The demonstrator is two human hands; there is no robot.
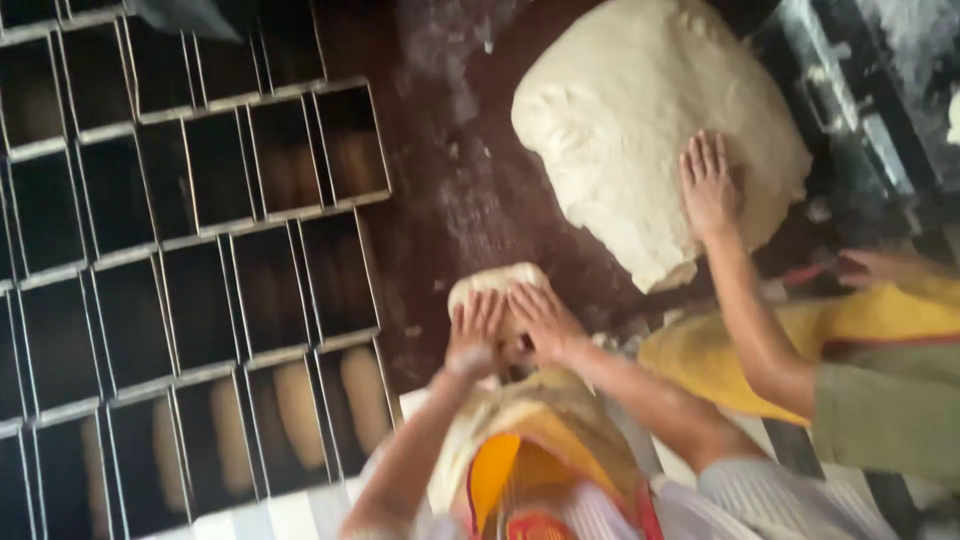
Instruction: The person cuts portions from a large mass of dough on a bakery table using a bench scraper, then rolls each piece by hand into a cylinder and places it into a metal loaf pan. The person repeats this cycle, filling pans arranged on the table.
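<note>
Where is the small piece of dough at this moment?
In the head view, the small piece of dough lies on the dark table near centre, under the left hand and right hand, beside the bread tins.

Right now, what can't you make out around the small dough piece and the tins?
Head view, motion-blurred throughout:
- Small dough piece: near half hidden under left hand and right hand.
- Loaf tins: cut off at the left and top edges; upper ones too dark to see inside.
- Large dough mass: partly covered by another person's hand.

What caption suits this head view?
Both hands press a small dough piece beside loaf tins.
</note>
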